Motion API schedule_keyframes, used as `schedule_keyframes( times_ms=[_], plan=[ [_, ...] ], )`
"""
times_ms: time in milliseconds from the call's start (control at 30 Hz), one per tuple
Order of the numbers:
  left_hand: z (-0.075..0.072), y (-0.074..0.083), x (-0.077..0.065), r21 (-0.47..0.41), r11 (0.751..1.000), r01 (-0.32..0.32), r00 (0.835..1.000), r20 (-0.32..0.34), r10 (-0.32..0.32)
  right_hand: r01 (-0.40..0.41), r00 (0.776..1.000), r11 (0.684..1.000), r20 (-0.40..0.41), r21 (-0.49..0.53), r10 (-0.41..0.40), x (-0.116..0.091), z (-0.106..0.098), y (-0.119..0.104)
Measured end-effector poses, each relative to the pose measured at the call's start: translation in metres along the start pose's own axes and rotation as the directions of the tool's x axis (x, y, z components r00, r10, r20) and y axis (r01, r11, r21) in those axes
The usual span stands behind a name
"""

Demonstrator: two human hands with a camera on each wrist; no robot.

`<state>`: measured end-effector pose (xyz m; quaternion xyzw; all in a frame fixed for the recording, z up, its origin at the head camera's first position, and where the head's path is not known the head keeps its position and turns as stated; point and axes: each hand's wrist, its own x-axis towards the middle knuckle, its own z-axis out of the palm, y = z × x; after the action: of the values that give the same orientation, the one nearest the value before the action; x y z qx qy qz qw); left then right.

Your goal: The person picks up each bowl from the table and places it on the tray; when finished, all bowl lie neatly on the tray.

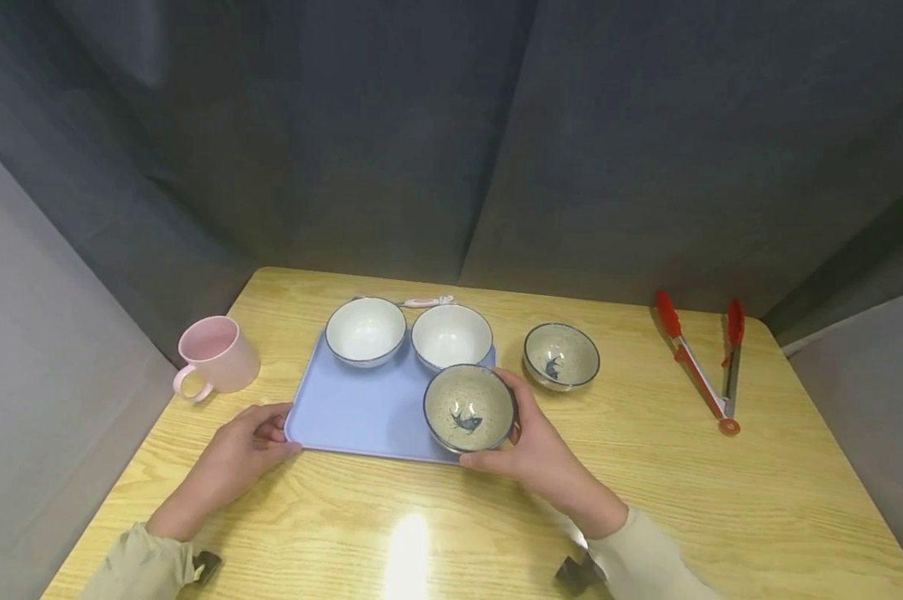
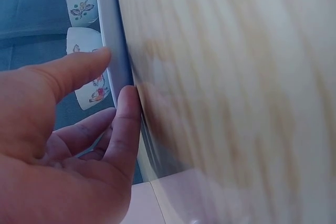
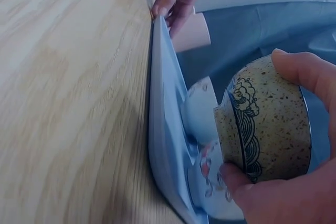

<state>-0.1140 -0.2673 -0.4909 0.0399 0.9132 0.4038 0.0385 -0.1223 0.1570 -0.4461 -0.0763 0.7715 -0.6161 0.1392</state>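
Note:
My right hand [image 1: 549, 458] grips a speckled beige bowl [image 1: 469, 408] with a dark fish painted inside. In the right wrist view, the bowl [image 3: 273, 124] is apart from the blue tray [image 3: 163, 108], held above it, and shows a dark wave pattern outside. My left hand [image 1: 233, 458] pinches the front left corner of the tray [image 1: 353, 417] between thumb and fingers. Two white bowls, the left one [image 1: 366, 329] and the right one [image 1: 453, 335], stand side by side at the tray's back. A second speckled bowl [image 1: 562, 357] stands on the table, right of the tray.
A pink mug [image 1: 222, 354] stands left of the tray on the wooden table [image 1: 308, 533]. Red-tipped tongs [image 1: 702, 375] lie spread at the right. Behind the white bowls lies a thin utensil with a pink-and-white handle [image 1: 424, 302]. Dark curtain [image 1: 391, 150] hangs behind the table.

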Motion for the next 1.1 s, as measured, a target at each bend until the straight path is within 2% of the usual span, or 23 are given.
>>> schedule_keyframes(
  times_ms=[200,400,733,1100],
  plan=[
    [-0.001,-0.001,0.001,-0.001,1.0,0.006,1.0,0.003,-0.006,-0.023,0.999,0.999,0.024,0.046,0.022,0.004,0.017,-0.005],
    [0.0,-0.001,0.002,0.003,1.0,0.005,1.0,0.003,-0.005,-0.01,0.999,0.997,0.038,0.079,0.007,0.01,0.033,-0.005],
    [0.0,-0.001,0.0,0.006,1.0,-0.028,1.0,-0.012,0.028,-0.012,0.998,0.994,0.068,0.108,0.005,0.02,0.057,0.002],
    [0.001,-0.001,0.0,0.004,1.0,-0.029,0.999,-0.013,0.029,0.021,0.996,0.998,0.083,0.058,-0.026,0.032,0.075,0.007]
  ],
)
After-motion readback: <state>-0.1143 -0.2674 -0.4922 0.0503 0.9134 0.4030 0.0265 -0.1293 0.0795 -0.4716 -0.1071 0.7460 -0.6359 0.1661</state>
